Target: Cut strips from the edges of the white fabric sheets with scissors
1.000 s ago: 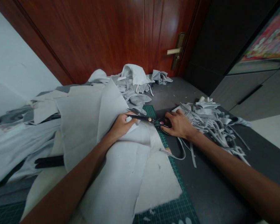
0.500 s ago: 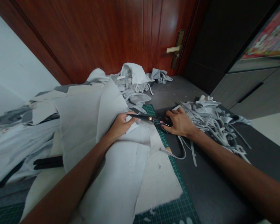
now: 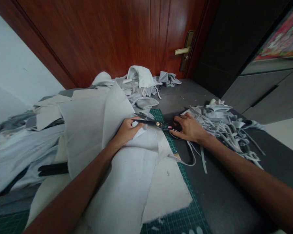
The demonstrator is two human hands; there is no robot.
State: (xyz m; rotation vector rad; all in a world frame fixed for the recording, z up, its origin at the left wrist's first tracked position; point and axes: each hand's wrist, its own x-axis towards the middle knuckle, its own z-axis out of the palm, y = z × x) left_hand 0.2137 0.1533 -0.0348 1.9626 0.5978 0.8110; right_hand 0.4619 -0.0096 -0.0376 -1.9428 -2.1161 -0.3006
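Note:
Black-handled scissors (image 3: 158, 124) lie level over the fabric, their blades pointing left and parted. My right hand (image 3: 188, 128) is closed round the handles. With fingers and thumb, my left hand (image 3: 130, 130) pinches the light grey fabric (image 3: 129, 182) beside the blades; the blade tips reach my left fingers. A folded part of this fabric rises to the left of my hand. Under it lies a cream fabric piece (image 3: 167, 182) with a frayed near edge. A narrow fabric strip (image 3: 185, 163) curls below the scissors.
A green cutting mat (image 3: 195, 208) lies beneath the fabric on the dark table (image 3: 224, 191). At the right is a heap of cut strips (image 3: 224, 125). Crumpled cloth (image 3: 141, 78) lies at the back by a wooden door (image 3: 100, 35); more garments (image 3: 21, 146) are piled at left.
The whole view shifts very slightly. The scissors' handles look a little closer together; both hands keep their places and holds.

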